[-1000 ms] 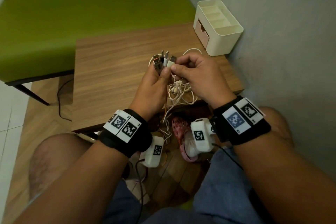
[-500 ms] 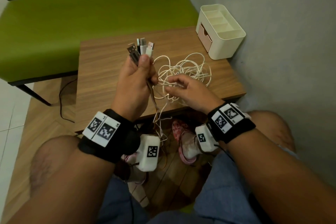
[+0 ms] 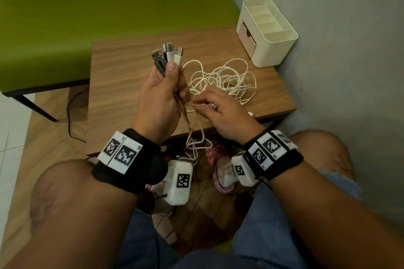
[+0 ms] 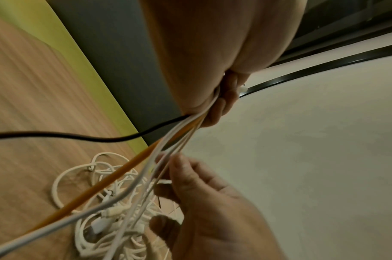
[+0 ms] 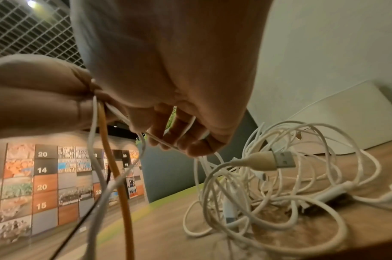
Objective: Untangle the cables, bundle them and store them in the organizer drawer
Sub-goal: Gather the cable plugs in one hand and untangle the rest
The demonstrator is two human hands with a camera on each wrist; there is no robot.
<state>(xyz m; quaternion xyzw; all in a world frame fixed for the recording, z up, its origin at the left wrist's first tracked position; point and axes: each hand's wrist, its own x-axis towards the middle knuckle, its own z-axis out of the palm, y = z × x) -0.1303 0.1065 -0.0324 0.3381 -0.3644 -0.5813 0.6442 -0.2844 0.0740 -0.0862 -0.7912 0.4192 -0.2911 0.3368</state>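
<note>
Several USB plugs [image 3: 168, 55] stand up out of the left hand [image 3: 160, 98], which is closed tight around their cords above the middle of the wooden counter [image 3: 122, 85]. The right hand [image 3: 220, 109], just beside it, pinches one thin white strand with curled fingers [image 5: 166, 135]. A tangle of white cables [image 3: 227, 81] lies toward the counter's right edge. The cream organizer [image 3: 267, 30] (its pink drawer [image 3: 247, 38] looks closed) sits at the far right corner, against a grey wall [image 3: 338, 50]. A green bench [image 3: 109, 11] runs beyond the counter's far edge.
</note>
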